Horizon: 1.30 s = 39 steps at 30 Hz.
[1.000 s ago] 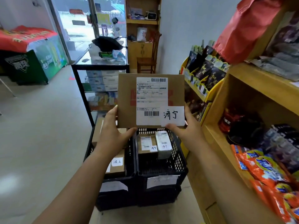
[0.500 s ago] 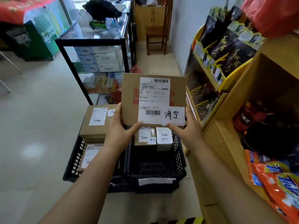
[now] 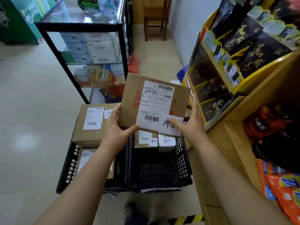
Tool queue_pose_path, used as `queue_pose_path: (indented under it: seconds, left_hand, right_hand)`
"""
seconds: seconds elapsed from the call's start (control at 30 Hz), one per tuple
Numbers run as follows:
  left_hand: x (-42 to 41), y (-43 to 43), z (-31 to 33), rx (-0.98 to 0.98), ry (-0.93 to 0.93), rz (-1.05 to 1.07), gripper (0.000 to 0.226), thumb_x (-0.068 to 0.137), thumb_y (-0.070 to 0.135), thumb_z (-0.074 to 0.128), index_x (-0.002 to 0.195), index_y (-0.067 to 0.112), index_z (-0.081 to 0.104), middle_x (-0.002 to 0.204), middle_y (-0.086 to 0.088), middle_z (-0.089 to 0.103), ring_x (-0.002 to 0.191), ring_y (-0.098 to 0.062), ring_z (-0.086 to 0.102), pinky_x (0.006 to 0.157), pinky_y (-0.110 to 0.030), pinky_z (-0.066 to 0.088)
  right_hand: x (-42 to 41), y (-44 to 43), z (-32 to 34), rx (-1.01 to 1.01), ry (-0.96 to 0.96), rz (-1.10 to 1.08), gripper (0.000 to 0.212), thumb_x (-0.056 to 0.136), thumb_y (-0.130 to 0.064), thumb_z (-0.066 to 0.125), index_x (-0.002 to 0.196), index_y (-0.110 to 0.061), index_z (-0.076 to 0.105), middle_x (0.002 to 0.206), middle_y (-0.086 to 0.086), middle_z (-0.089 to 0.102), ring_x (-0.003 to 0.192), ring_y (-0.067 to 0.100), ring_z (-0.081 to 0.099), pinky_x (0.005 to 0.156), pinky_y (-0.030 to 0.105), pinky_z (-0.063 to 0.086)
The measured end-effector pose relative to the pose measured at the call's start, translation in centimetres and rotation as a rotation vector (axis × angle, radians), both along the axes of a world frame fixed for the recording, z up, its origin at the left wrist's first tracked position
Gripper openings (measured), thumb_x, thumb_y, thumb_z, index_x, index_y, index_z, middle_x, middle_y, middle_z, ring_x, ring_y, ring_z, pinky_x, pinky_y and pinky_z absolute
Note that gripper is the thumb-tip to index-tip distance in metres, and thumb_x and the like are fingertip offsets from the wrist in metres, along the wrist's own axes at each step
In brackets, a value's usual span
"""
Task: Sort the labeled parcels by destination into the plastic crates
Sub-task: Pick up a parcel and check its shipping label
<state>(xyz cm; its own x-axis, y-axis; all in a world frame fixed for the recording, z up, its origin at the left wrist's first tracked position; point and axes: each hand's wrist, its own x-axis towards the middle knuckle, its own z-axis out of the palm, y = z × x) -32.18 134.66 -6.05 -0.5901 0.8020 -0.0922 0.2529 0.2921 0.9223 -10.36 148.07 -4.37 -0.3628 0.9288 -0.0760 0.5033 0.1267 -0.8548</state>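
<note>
Finding: cardboard parcel [image 3: 155, 101] held tilted above the far end of the right black crate [image 3: 183, 159]. The left hand [image 3: 116, 132] grips its lower-left corner; the right hand [image 3: 190, 127] pinches the lower-right edge. Judged light, rigid; opposite-edge holds suffice

Held parcel [image 3: 155, 104] — its handwritten slip [image 3: 164, 130] reads 济, the rest lying under the right hand [image 3: 190, 125]. White parcel [image 3: 166, 142] in the right crate [image 3: 184, 161] — 济宁. Printed labels (barcodes aside) are too fine to read.

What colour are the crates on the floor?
The crates are black; the head view shows it.
</note>
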Motion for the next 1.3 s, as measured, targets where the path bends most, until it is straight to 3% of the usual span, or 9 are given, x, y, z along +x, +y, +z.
queue_pose_path:
  seconds: [0.2, 0.37, 0.47, 0.6, 0.73, 0.9, 1.07, 1.17, 1.3]
  left_hand:
    - [-4.1, 2.9, -0.7, -0.049, 0.041, -0.051, 0.09, 0.072, 0.036, 0.086, 0.144, 0.042, 0.034, 0.131, 0.018, 0.055, 0.113, -0.013, 0.062, 0.1, -0.039, 0.05]
    - [-5.5, 5.0, -1.8, -0.046, -0.008, -0.047, 0.064, 0.071, 0.036, 0.085, 0.122, 0.047, 0.047, 0.11, 0.023, 0.062, 0.095, -0.009, 0.067, 0.089, -0.041, 0.055]
    - [-5.3, 6.2, -2.2, -0.028, -0.066, -0.056, 0.062, 0.074, 0.023, 0.085, 0.122, 0.042, 0.05, 0.108, 0.023, 0.061, 0.096, -0.01, 0.067, 0.086, -0.031, 0.053]
    - [-5.2, 6.8, -3.1, -0.02, -0.099, -0.082, 0.063, 0.077, 0.013, 0.082, 0.126, 0.037, 0.052, 0.109, 0.021, 0.061, 0.089, -0.003, 0.067, 0.083, -0.024, 0.052]
    - [-4.7, 7.6, -3.9, -0.03, -0.086, -0.056, 0.071, 0.078, 0.013, 0.081, 0.135, 0.037, 0.049, 0.124, 0.011, 0.056, 0.098, -0.005, 0.065, 0.09, -0.029, 0.054]
    - [-2.6, 9.4, -4.5, -0.092, -0.009, 0.083, 0.09, 0.081, 0.029, 0.077, 0.15, 0.049, 0.023, 0.132, 0.004, 0.051, 0.116, -0.017, 0.059, 0.103, -0.041, 0.048]
    - [-0.2, 10.2, -6.1, 0.017, -0.12, 0.186, 0.107, 0.082, 0.005, 0.076, 0.155, 0.043, 0.007, 0.135, 0.005, 0.057, 0.109, 0.006, 0.058, 0.092, -0.017, 0.052]
    - [0.1, 10.0, -7.0, 0.041, -0.052, 0.201, 0.102, 0.081, 0.009, 0.078, 0.151, 0.045, 0.014, 0.13, 0.014, 0.054, 0.109, -0.005, 0.061, 0.091, -0.027, 0.055]
    - [0.1, 9.9, -7.4, 0.015, 0.141, 0.171, 0.071, 0.083, 0.017, 0.078, 0.142, 0.031, 0.039, 0.13, 0.0, 0.058, 0.104, -0.015, 0.063, 0.079, -0.011, 0.052]
  right_hand:
    - [-2.6, 2.2, -0.2, -0.037, -0.048, -0.008, 0.136, 0.072, -0.027, 0.09, 0.154, -0.043, -0.016, 0.164, -0.012, 0.011, 0.141, 0.004, 0.021, 0.109, 0.029, 0.023]
    - [-3.4, 2.8, -2.5, -0.094, -0.068, -0.038, 0.114, 0.07, -0.028, 0.091, 0.151, -0.042, 0.012, 0.141, -0.013, 0.034, 0.124, 0.006, 0.038, 0.089, 0.016, 0.034]
    - [-3.3, 3.3, -3.3, -0.168, -0.036, -0.074, 0.118, 0.073, -0.02, 0.089, 0.154, -0.039, 0.005, 0.139, -0.012, 0.035, 0.119, 0.006, 0.04, 0.075, 0.0, 0.036]
    - [-2.9, 4.8, -3.8, -0.22, -0.067, -0.08, 0.131, 0.074, -0.028, 0.088, 0.155, -0.043, -0.014, 0.159, -0.006, 0.03, 0.129, 0.011, 0.041, 0.1, 0.029, 0.038]
    - [-2.5, 6.1, -5.3, -0.222, -0.081, -0.114, 0.11, 0.071, -0.032, 0.09, 0.151, -0.039, 0.015, 0.144, 0.0, 0.049, 0.121, 0.022, 0.056, 0.097, 0.047, 0.053]
    - [-2.6, 6.9, -7.0, -0.195, -0.036, -0.153, 0.079, 0.068, -0.039, 0.09, 0.125, -0.038, 0.036, 0.114, -0.006, 0.06, 0.099, 0.016, 0.064, 0.076, 0.038, 0.06]
    - [-2.5, 6.7, -9.1, -0.196, 0.04, -0.161, 0.064, 0.069, -0.046, 0.088, 0.109, -0.04, 0.038, 0.114, -0.001, 0.062, 0.095, 0.014, 0.067, 0.077, 0.037, 0.061]
    - [-1.9, 6.5, -10.3, -0.233, 0.063, -0.138, 0.05, 0.076, -0.042, 0.084, 0.098, -0.042, 0.04, 0.104, -0.005, 0.067, 0.081, 0.013, 0.072, 0.07, 0.043, 0.062]
    - [-1.0, 5.9, -10.7, -0.196, 0.032, -0.096, 0.032, 0.086, -0.045, 0.073, 0.099, -0.036, 0.045, 0.1, -0.005, 0.069, 0.079, 0.011, 0.07, 0.064, 0.03, 0.06]
